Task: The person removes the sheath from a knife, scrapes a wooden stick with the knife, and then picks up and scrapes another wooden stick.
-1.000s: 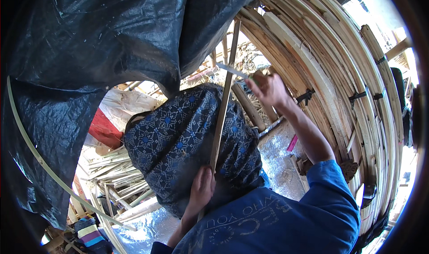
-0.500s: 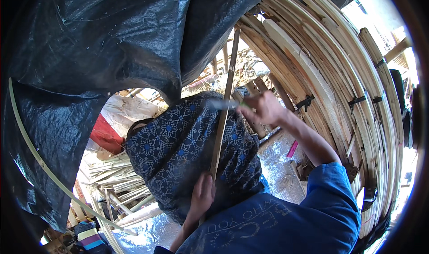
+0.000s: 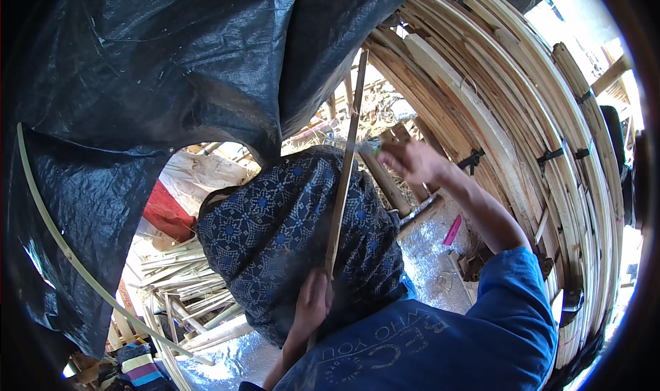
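A long, narrow strip of wood or bamboo rises across my lap, which is draped in dark blue patterned cloth. Low on the strip, my left hand is closed around it. My right hand is closed on a knife, of which a bit of green handle shows. Its blade is smeared by motion and lies across the upper part of the strip; whether it touches the wood I cannot tell.
Bundled wooden slats curve along the right side. Black plastic sheeting hangs at upper left. Split strips are heaped at left, near a long bent strip. A pink piece lies on silvery sheeting.
My right hand and the knife have shifted slightly up and to the right, farther along the strip. The left hand keeps its place on the strip.
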Motion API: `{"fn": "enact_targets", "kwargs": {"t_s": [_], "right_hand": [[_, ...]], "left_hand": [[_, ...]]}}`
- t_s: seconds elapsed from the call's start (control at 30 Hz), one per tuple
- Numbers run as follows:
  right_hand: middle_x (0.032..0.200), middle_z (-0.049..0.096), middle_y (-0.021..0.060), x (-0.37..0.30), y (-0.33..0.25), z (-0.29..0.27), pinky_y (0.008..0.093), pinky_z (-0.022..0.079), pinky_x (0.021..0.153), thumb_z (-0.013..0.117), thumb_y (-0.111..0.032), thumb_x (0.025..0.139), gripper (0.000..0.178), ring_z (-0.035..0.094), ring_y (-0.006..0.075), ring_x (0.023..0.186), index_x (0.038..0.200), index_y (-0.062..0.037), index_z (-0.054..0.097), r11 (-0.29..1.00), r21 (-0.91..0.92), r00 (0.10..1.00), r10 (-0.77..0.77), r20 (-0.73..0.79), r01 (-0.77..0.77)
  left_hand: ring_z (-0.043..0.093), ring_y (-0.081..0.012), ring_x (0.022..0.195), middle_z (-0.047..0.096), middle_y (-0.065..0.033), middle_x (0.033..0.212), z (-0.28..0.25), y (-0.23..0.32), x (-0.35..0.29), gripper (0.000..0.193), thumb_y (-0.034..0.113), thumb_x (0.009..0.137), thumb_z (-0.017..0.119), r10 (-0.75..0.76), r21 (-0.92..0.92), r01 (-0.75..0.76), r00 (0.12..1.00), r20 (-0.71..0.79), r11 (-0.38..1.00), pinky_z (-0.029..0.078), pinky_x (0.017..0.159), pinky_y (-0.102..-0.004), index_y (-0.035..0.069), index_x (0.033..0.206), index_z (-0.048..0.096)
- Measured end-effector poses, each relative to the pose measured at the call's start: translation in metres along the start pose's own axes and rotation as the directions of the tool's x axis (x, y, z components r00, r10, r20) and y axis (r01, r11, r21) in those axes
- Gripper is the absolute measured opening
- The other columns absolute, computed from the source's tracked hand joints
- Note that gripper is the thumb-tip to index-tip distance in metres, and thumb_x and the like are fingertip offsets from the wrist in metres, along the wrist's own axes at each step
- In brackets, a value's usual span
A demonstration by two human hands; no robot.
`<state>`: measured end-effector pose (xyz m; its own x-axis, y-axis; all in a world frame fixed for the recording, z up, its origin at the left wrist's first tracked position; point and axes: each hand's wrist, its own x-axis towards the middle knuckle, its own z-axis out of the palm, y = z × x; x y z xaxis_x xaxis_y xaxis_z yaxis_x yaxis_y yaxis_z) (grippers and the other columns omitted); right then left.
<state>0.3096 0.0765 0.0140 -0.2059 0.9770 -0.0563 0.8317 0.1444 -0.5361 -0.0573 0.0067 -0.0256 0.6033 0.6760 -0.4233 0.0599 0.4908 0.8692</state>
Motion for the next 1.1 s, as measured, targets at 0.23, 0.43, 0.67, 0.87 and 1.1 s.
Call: {"fn": "enact_targets", "kwargs": {"t_s": [0.23, 0.43, 0.67, 0.87, 1.1], "right_hand": [[0.043, 0.031, -0.0007, 0.017, 0.019, -0.013, 0.0274, 0.035, 0.033, 0.031, -0.048, 0.100, 0.051, 0.029, 0.0113, 0.035, 0.070, -0.0128, 0.053, 0.996, -0.073, 0.967, -0.062, -0.248, 0.046], [0.044, 0.035, 0.0004, 0.021, 0.070, -0.019, 0.0281, 0.031, 0.033, 0.035, -0.047, 0.100, 0.050, 0.030, 0.0106, 0.035, 0.076, -0.0090, 0.057, 0.990, -0.027, 0.973, 0.130, -0.190, -0.137], [0.044, 0.033, 0.0077, 0.029, 0.094, -0.013, 0.0320, 0.041, 0.037, 0.035, -0.044, 0.100, 0.049, 0.035, 0.0192, 0.036, 0.070, -0.0082, 0.052, 0.972, -0.223, 0.956, -0.134, -0.260, 0.075], [0.043, 0.034, 0.0022, 0.040, 0.025, -0.018, 0.0289, 0.035, 0.030, 0.029, -0.046, 0.100, 0.048, 0.031, 0.0128, 0.032, 0.071, -0.0139, 0.049, 0.971, -0.221, 0.986, 0.120, 0.111, -0.094], [0.038, 0.039, 0.0045, 0.041, 0.053, -0.027, 0.0347, 0.047, 0.040, 0.035, -0.046, 0.100, 0.061, 0.046, 0.0150, 0.034, 0.054, -0.0084, 0.050, 0.984, -0.121, 0.942, 0.089, -0.324, -0.134]], "left_hand": [[0.032, -0.0054, 0.039, 0.037, 0.0015, 0.053, 0.004, 0.005, -0.003, 0.023, 0.021, 0.104, 0.032, -0.028, 0.010, 0.028, 0.999, -0.020, 1.000, 0.027, 0.036, -0.0213, 0.005, 0.096, 0.047], [0.033, -0.0056, 0.041, 0.038, 0.0021, 0.053, 0.009, 0.008, -0.006, 0.023, 0.020, 0.103, 0.035, -0.060, 0.018, 0.060, 0.998, -0.027, 0.998, 0.026, 0.038, -0.0223, 0.006, 0.092, 0.049], [0.033, -0.0061, 0.041, 0.038, 0.0023, 0.052, 0.008, 0.006, 0.000, 0.023, 0.019, 0.103, 0.035, -0.085, -0.021, 0.084, 0.995, -0.049, 0.996, 0.026, 0.038, -0.0229, 0.005, 0.093, 0.050], [0.034, -0.0074, 0.041, 0.038, 0.0013, 0.054, -0.007, -0.008, -0.001, 0.026, 0.022, 0.103, 0.035, -0.050, -0.088, 0.047, 0.998, -0.024, 0.995, 0.026, 0.037, -0.0235, 0.003, 0.094, 0.051], [0.033, -0.0069, 0.041, 0.038, 0.0007, 0.054, -0.010, -0.003, -0.006, 0.029, 0.025, 0.103, 0.034, -0.108, -0.159, 0.111, 0.994, 0.022, 0.981, 0.026, 0.037, -0.0227, 0.002, 0.099, 0.052]]}}
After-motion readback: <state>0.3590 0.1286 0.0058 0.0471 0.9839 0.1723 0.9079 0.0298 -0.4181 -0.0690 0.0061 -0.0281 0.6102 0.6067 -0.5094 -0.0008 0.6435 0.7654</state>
